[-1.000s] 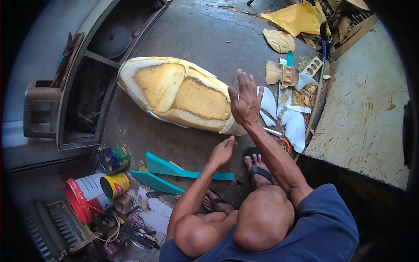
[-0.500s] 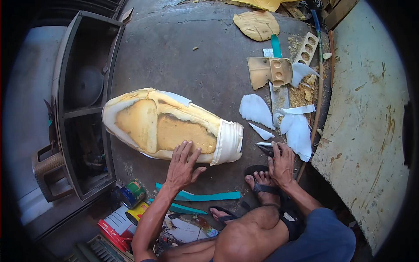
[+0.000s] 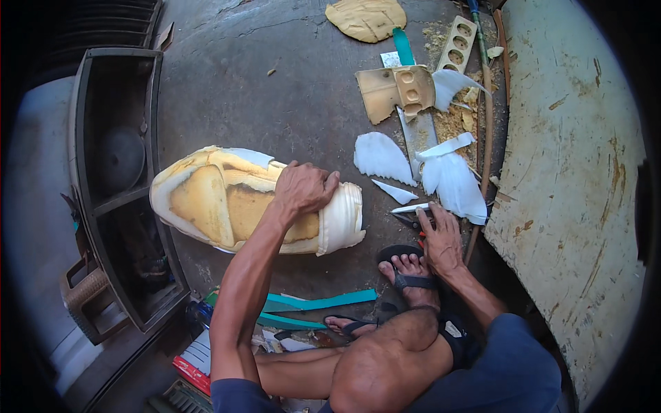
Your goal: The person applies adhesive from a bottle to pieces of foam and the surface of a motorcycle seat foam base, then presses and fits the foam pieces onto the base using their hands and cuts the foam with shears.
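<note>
A long, tapered yellow foam pad [image 3: 196,199], shaped like a motorcycle seat, lies on its back with its hollowed side up. A whitish ribbed band [image 3: 342,219] wraps its right end. My left hand [image 3: 303,187] reaches across the pad, its fingers bent over the far rim beside the band. Low over the floor at the pad's right, my right hand [image 3: 442,237] has its fingers loosely stretched out, touching a dark-bladed hand tool [image 3: 406,220] with red handles. Part of that tool is hidden beneath the fingers. A narrow white strip [image 3: 412,207] lies at its tip.
White foam offcuts [image 3: 385,157] and a beige moulded piece [image 3: 396,93] lie at the right. Behind them are a power strip [image 3: 459,43] and a long stick [image 3: 487,117]. Teal strips [image 3: 330,301] lie nearer me. An open-fronted dark cabinet [image 3: 89,138] stands at left.
My left hand has moved from the pad's near edge across to its far rim and closed there. The view has shifted slightly. More of the tool's red handles shows beside my right fingers.
</note>
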Available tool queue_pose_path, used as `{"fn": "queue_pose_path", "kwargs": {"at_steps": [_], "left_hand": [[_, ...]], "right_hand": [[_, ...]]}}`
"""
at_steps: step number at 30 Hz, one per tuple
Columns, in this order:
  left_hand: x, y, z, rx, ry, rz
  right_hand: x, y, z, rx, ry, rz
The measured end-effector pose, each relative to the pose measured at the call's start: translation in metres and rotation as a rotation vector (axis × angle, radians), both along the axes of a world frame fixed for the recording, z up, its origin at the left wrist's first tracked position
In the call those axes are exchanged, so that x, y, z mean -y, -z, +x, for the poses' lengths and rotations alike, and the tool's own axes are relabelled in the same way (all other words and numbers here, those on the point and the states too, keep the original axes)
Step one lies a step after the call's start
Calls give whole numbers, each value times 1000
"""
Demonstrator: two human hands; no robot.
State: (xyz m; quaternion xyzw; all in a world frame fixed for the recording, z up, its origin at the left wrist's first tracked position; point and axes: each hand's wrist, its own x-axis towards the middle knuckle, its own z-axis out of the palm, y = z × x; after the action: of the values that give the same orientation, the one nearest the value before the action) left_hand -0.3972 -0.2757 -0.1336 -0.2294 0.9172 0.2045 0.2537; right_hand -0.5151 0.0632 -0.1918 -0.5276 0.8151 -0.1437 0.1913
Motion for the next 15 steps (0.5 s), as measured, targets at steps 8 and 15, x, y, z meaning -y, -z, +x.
{"fn": "queue_pose_path", "kwargs": {"at_steps": [8,15], "left_hand": [[56,-98,-13,-359,-329,-119],[82,-184,-7,-640,-596,-154]], "right_hand": [[-22,18,-1,70,80,-118],[-37,10,13,87,113,34]]}}
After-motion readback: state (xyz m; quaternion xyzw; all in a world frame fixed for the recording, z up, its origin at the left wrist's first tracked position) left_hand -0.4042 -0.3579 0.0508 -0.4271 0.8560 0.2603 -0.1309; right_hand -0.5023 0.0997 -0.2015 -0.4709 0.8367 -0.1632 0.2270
